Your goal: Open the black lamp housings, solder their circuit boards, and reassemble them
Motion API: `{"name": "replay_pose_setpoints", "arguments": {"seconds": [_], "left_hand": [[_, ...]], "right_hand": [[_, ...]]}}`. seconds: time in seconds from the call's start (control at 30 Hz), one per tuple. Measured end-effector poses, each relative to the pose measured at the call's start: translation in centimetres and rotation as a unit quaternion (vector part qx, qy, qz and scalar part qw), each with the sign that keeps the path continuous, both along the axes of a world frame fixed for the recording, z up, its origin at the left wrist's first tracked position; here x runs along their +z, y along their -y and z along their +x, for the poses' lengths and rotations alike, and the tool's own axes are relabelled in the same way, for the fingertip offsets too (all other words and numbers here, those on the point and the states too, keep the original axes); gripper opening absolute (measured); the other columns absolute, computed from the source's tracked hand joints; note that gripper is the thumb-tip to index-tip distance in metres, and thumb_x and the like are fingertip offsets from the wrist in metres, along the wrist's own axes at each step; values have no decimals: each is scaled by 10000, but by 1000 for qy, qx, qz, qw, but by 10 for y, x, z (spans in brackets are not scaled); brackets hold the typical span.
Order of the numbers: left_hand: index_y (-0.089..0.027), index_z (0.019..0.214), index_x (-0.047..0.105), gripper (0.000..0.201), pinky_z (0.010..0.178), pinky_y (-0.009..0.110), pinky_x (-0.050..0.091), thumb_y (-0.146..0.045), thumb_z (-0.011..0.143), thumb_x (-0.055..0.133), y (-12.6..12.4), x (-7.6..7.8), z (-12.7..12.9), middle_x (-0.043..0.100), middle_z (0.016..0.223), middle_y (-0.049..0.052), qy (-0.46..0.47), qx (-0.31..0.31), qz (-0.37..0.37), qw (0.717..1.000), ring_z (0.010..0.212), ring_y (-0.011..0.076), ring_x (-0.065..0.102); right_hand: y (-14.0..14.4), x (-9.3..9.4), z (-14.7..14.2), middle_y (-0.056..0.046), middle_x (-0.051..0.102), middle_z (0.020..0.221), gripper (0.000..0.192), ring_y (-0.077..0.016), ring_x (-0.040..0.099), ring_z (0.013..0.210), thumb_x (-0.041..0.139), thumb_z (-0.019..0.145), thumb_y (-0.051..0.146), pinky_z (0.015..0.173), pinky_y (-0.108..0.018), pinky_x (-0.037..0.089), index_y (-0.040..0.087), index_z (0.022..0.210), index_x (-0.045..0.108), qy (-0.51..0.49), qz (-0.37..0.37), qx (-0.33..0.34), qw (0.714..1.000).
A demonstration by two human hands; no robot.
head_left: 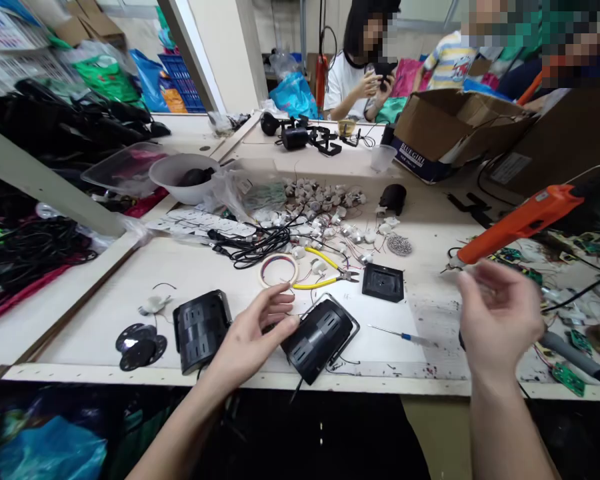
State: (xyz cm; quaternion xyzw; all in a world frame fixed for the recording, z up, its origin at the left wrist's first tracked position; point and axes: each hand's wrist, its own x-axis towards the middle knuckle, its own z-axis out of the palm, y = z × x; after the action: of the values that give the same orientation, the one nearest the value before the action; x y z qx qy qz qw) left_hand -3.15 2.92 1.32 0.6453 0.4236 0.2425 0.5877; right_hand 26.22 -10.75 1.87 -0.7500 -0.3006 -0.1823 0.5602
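Hands work over a cluttered desk [190, 267]. The left hand [253, 337] rests with fingers loosely spread on the edge of a black lamp housing [320, 337], which lies tilted near the front edge of the desk, a wire bracket around it. The right hand [500, 313] hovers above the desk to the right, well apart from the housing, fingers slightly curled and open, gripping nothing; it is blurred. Just above it lies an orange glue gun [520, 223], its tip pointing left.

A second black housing [200, 328] sits left of the left hand, and two black discs [139, 345] lie further left beside a small white part with a wire. Behind the left hand is a tape ring [279, 269], and next to it yellow-handled cutters [325, 272]. A black square plate [383, 282] lies right of the cutters. A small screwdriver [403, 335] with a blue grip lies between the housing and the right hand. Farther back, many small white parts [325, 200] with wires are scattered, near a tangle of black cable [253, 247] and a round metal piece [399, 245]. A white bowl [180, 177] stands at the back left, and a cardboard box [455, 130] at the back right. Green circuit boards [567, 377] lie at the right edge. Other people sit at the far side of the desk; one in a white shirt [343, 83] holds something dark in both hands.
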Motion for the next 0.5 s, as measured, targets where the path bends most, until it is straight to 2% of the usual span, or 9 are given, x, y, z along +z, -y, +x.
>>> {"name": "replay_pose_setpoints", "arguments": {"seconds": [0.1,0.17,0.2,0.23,0.3,0.37,0.4,0.5], "left_hand": [[-190,1325,501,656,1043,495,485,-483,777,712,17,-4,-12,624,1267,158,-11,20,34,999,1182,311,613],[-218,1360,464,682,1045,503,483,-473,783,723,33,-8,-15,587,1316,155,-46,4,75,996,1213,321,591],[-234,1378,446,702,1051,505,478,-465,781,733,41,-11,-14,565,1341,149,-68,-9,107,992,1230,324,577],[-249,1394,426,719,1059,506,472,-456,781,739,48,-14,-13,540,1366,145,-90,-23,145,985,1251,327,559],[-260,1411,395,730,1063,502,471,-443,791,736,60,-20,-8,497,1393,144,-125,-36,222,966,1290,331,522],[-254,1400,391,684,1044,487,492,-423,819,710,67,-27,-3,481,1383,149,-148,-30,276,949,1294,325,515],[-251,1389,397,649,1027,476,508,-403,833,696,68,-30,0,480,1370,151,-151,-26,293,944,1282,319,524],[-247,1362,421,575,992,452,537,-314,849,672,67,-36,5,472,1344,152,-133,-35,334,933,1257,299,541]], "right_hand": [[-4,14,24,-233,553,1253,685,-298,627,1047,818,618,232,823,-447,573,101,1248,584,88,75,-85,990],[-12,20,43,-269,484,1333,909,-315,574,1145,838,566,190,928,-479,522,71,1381,453,87,60,-131,986],[-17,21,53,-281,473,1342,983,-312,565,1164,846,568,201,959,-475,500,50,1424,387,58,48,-129,989],[-23,21,63,-286,486,1327,997,-304,572,1156,846,590,228,966,-460,491,28,1436,356,16,37,-111,993],[-39,22,78,-259,575,1212,812,-275,624,1047,809,667,272,917,-416,502,9,1348,452,-63,19,-51,997],[-53,25,82,-185,646,1040,560,-235,647,883,772,717,287,832,-383,512,51,1184,573,-84,3,-18,996],[-59,29,80,-152,651,984,506,-220,640,831,771,721,289,805,-374,509,75,1142,591,-68,6,-10,998],[-64,44,50,-96,613,991,651,-217,627,837,857,630,268,787,-365,503,146,1197,560,26,64,53,996]]}}
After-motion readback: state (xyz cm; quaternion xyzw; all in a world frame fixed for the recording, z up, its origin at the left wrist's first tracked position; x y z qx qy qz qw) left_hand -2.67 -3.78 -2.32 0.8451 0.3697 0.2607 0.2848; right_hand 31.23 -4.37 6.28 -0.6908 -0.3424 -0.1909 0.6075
